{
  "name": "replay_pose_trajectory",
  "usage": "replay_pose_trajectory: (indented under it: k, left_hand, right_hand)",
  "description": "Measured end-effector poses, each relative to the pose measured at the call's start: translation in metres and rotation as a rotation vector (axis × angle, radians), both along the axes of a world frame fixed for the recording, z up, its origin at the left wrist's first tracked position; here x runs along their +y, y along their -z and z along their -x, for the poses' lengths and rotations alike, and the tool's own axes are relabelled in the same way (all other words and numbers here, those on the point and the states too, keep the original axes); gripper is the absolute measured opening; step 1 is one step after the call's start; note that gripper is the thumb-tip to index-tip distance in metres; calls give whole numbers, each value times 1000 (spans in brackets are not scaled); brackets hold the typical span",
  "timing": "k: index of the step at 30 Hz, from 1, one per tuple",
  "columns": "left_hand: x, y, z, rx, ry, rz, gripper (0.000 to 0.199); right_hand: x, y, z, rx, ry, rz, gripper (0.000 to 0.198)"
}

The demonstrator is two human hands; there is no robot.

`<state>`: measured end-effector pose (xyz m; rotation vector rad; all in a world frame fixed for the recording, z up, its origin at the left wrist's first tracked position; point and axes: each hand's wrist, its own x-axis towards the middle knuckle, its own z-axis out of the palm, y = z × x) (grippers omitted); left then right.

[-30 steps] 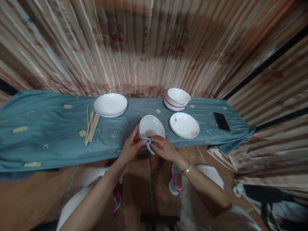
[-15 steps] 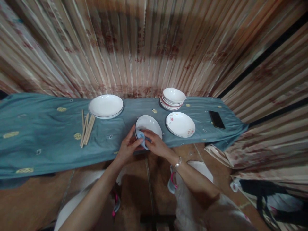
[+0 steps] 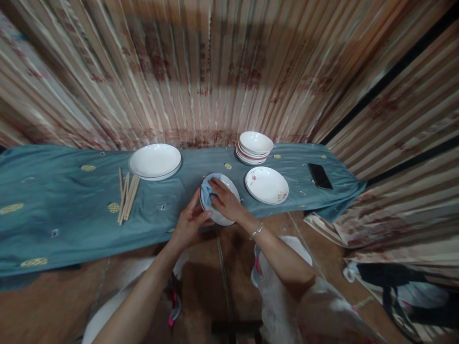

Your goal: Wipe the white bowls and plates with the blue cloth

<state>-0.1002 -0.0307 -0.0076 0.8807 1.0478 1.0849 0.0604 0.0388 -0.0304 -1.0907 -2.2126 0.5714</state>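
A white plate (image 3: pixel 222 220) with a thin dark rim sits at the table's front edge, straight ahead of me. My left hand (image 3: pixel 189 220) grips its left rim, thumb on the near side and the other fingers partly hidden. Under the fingers of my right hand (image 3: pixel 228 201) is a light blue cloth (image 3: pixel 206 191), pressed flat against the left part of the plate's face. The right fingers lie bent over the cloth, and a silver bracelet circles that wrist.
Larger white plates (image 3: pixel 155 161) are stacked at the back left, beside several wooden chopsticks (image 3: pixel 128 198). To the right stand stacked bowls (image 3: pixel 256 143), flower-patterned plates (image 3: pixel 267 185) and a black phone (image 3: pixel 320 176). A teal cloth (image 3: pixel 86 200) covers the narrow table; a curtain (image 3: pixel 215 71) hangs behind.
My right hand has slid the blue cloth from the near left rim up toward the plate's far left, its fingers now flatter. The left thumb has moved lower along the rim.
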Motion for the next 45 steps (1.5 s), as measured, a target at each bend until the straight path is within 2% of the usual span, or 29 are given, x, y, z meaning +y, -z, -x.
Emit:
replay_pose_trajectory:
  k: [5, 12, 17, 23, 32, 39, 45]
  left_hand:
    - [-1, 0, 0, -7, 2, 4, 113]
    - [0, -1, 1, 9, 4, -1, 113]
    - [0, -2, 0, 8, -18, 20, 115]
    - [2, -4, -4, -26, -59, 47, 112]
    - [6, -3, -5, -25, -93, 44, 107]
    - [4, -2, -6, -37, -127, 51, 104]
    - [5, 4, -4, -47, -146, 6, 109]
  right_hand:
    - [7, 1, -6, -68, 60, -56, 54]
    - [0, -10, -18, -368, 168, -52, 59]
    - [-8, -10, -30, -535, 179, -12, 48]
    - [-25, -14, -43, -632, 149, 80, 32]
    - [-47, -31, -48, -622, 59, 156, 23]
    - [-56, -35, -48, -466, -17, 177, 19]
    - [-54, -28, -38, -282, -115, 152, 27]
